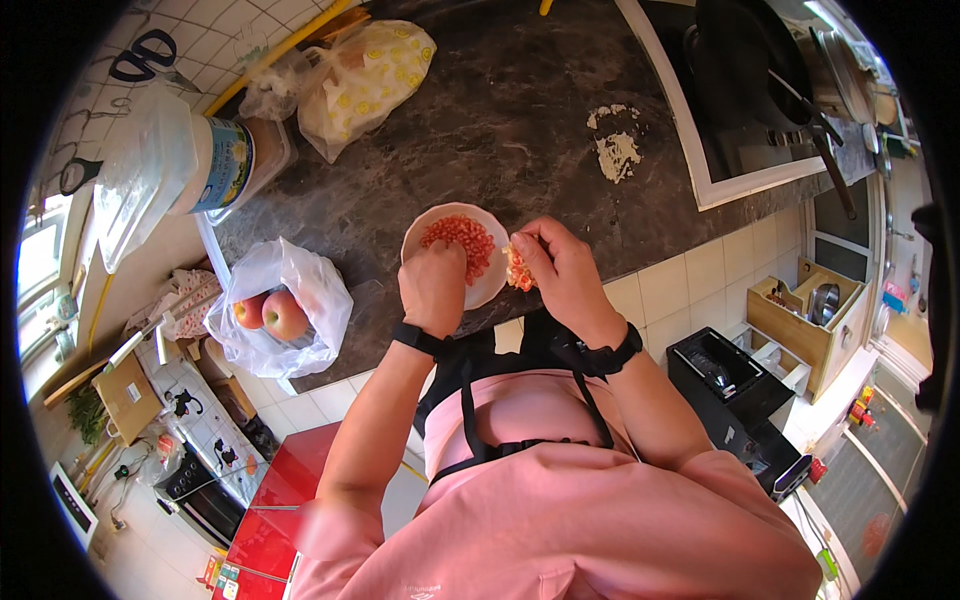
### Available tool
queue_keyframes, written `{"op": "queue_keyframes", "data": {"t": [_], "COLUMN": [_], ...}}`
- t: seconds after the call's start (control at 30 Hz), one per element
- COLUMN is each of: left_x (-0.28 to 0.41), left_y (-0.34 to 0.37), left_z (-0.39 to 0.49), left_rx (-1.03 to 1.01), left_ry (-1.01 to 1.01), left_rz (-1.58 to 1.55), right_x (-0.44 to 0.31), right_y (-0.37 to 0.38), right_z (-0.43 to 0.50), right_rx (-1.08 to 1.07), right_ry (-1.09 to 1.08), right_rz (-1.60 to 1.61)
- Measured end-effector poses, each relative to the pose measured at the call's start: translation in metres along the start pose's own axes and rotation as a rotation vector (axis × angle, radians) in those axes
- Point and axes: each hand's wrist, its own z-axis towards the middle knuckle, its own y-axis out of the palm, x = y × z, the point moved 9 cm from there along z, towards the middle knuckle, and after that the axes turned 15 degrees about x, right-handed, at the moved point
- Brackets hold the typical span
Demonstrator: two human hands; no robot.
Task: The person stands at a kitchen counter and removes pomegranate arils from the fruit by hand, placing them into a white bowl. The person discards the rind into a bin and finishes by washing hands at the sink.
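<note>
A pale round bowl (493, 294) with red pomegranate seeds (471, 238) in it stands near the counter's front edge. My left hand (433, 283) reaches over the bowl's left side, its fingers down at the seeds; whether they hold any is hidden. Just right of the rim, my right hand (561, 264) grips a piece of pomegranate (518, 268) with red seeds and yellowish membrane, between thumb and fingers. Pale peel scraps (619, 156) lie on the dark counter (517, 112) beyond my right hand.
At left, an open plastic bag (322, 300) holds apples (284, 315). Plastic containers (161, 161) and a knotted bag with yellow prints (367, 79) stand farther back. A black wok (750, 67) sits on the hob at the right; an open wooden drawer (832, 337) is below.
</note>
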Motion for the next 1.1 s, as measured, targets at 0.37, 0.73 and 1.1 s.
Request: {"op": "queue_keyframes", "data": {"t": [0.37, 0.73, 1.1], "left_x": [-0.023, 0.004, -0.006], "left_y": [-0.011, -0.036, -0.036], "left_z": [-0.018, -0.03, -0.041], "left_rx": [-0.252, -0.319, -0.107], "left_ry": [-0.769, -0.731, -0.713], "left_rz": [-1.44, -1.654, -1.443], "right_x": [-0.002, -0.021, -0.002], "right_y": [-0.001, 0.023, 0.044], "right_z": [0.002, -0.006, -0.012], "right_rx": [0.019, -0.053, -0.096], "right_ry": [-0.021, -0.121, 0.115], "right_rz": [-0.028, 0.092, 0.065]}}
